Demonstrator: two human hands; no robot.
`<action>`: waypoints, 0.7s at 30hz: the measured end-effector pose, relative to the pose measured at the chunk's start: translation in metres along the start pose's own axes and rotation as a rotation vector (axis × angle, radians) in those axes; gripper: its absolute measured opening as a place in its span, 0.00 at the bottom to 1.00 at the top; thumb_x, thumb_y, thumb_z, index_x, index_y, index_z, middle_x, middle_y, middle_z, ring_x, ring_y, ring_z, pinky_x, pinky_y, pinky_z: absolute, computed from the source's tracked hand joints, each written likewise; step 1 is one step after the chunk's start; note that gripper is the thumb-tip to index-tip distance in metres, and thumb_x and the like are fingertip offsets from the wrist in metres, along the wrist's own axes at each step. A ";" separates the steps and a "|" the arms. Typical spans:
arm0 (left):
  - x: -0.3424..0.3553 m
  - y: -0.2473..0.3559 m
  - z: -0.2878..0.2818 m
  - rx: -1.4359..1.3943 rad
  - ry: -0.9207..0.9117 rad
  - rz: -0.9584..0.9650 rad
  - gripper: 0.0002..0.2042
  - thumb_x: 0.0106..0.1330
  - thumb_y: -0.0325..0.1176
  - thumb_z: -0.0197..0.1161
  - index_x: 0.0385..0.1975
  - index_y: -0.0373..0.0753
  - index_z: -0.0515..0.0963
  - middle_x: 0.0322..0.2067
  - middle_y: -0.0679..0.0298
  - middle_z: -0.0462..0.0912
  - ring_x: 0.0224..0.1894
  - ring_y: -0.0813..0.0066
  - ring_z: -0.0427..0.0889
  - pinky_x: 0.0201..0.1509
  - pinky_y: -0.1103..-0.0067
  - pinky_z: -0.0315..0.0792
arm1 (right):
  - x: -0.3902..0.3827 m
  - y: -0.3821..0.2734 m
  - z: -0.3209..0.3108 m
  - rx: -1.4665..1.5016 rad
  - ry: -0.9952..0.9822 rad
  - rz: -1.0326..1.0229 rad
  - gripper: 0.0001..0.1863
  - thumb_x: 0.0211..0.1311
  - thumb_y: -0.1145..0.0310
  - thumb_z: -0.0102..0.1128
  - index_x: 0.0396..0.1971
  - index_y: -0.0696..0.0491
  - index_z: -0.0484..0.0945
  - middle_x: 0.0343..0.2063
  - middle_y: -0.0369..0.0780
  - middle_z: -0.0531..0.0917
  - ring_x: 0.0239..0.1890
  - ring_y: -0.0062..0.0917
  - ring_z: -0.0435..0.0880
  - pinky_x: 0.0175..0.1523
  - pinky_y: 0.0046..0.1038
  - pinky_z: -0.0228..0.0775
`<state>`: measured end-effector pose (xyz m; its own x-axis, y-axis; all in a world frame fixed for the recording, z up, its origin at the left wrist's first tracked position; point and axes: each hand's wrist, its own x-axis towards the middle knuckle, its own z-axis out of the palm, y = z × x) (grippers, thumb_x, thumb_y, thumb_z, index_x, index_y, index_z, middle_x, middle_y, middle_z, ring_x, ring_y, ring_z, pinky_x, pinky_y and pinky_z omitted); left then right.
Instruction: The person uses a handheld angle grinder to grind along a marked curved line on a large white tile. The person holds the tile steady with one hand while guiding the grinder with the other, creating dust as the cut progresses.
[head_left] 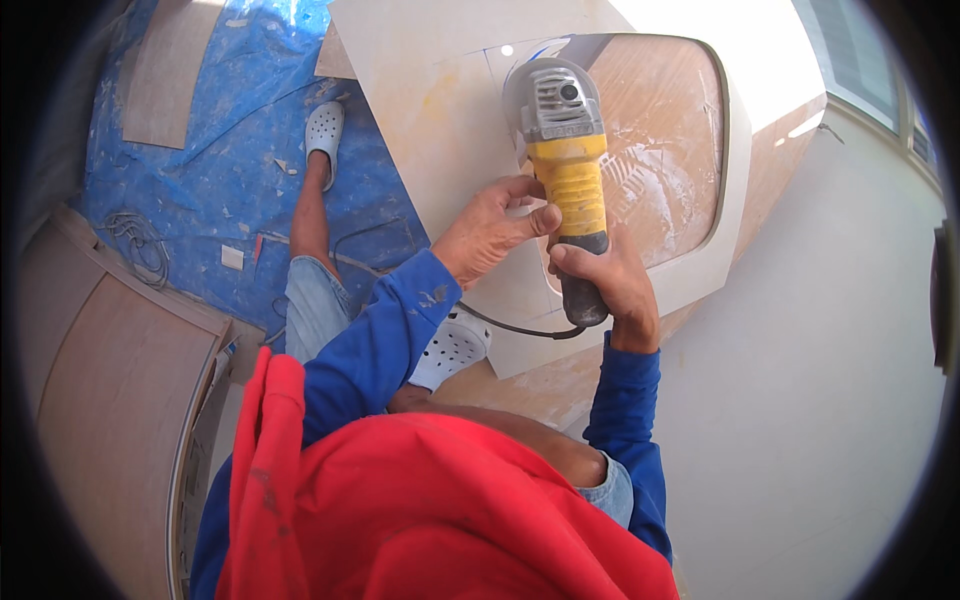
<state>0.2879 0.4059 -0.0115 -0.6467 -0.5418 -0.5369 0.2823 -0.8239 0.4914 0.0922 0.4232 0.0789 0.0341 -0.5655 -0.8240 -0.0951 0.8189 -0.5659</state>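
Blue tarp [230,170] floor, sunlit window [860,70]

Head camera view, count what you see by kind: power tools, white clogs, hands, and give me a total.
Angle grinder, yellow and grey, gripped by both hands: 1
White perforated clogs, one on the blue tarp, one near the panel's edge: 2
Hands, left hand and right hand: 2
Total: 5

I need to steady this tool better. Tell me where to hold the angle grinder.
Grip the angle grinder on its yellow barrel and dark tail, coming from the near, cord end. The body is long and narrow there, and the wheel sits far forward. The right hand wraps the tail; the left hand steadies the barrel's side.
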 end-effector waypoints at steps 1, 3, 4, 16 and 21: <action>-0.001 0.000 0.000 -0.020 0.000 -0.010 0.33 0.75 0.47 0.75 0.72 0.33 0.76 0.65 0.61 0.83 0.68 0.75 0.78 0.74 0.72 0.70 | 0.000 0.000 0.000 -0.012 0.006 0.002 0.39 0.50 0.61 0.77 0.62 0.62 0.77 0.42 0.40 0.85 0.42 0.24 0.85 0.50 0.30 0.79; -0.001 0.000 0.001 -0.032 0.002 -0.017 0.32 0.75 0.46 0.75 0.72 0.33 0.76 0.65 0.61 0.83 0.68 0.74 0.78 0.74 0.72 0.70 | 0.000 0.001 0.000 -0.035 0.017 0.007 0.39 0.50 0.61 0.78 0.63 0.62 0.77 0.42 0.40 0.85 0.43 0.24 0.85 0.51 0.30 0.79; -0.001 0.000 0.001 -0.023 0.003 -0.012 0.32 0.75 0.46 0.75 0.72 0.33 0.76 0.66 0.61 0.83 0.68 0.74 0.77 0.74 0.72 0.69 | 0.000 0.001 0.000 -0.037 0.016 0.005 0.40 0.50 0.61 0.78 0.63 0.62 0.77 0.42 0.40 0.86 0.43 0.24 0.85 0.51 0.30 0.79; -0.002 0.001 0.004 0.003 0.040 0.018 0.40 0.68 0.57 0.79 0.67 0.29 0.78 0.64 0.51 0.82 0.70 0.63 0.76 0.75 0.66 0.70 | 0.000 0.004 -0.001 -0.073 0.023 0.004 0.40 0.50 0.60 0.78 0.63 0.63 0.77 0.43 0.41 0.86 0.45 0.26 0.85 0.53 0.31 0.79; -0.008 -0.003 0.005 0.018 0.041 0.010 0.41 0.67 0.58 0.79 0.68 0.30 0.78 0.65 0.52 0.82 0.71 0.63 0.76 0.76 0.65 0.68 | -0.006 0.006 -0.001 -0.100 0.023 0.019 0.40 0.50 0.59 0.79 0.63 0.63 0.77 0.43 0.41 0.86 0.45 0.26 0.85 0.54 0.31 0.78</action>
<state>0.2881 0.4138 -0.0056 -0.6142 -0.5570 -0.5591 0.2759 -0.8153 0.5091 0.0903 0.4312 0.0801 0.0086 -0.5533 -0.8329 -0.1948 0.8161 -0.5441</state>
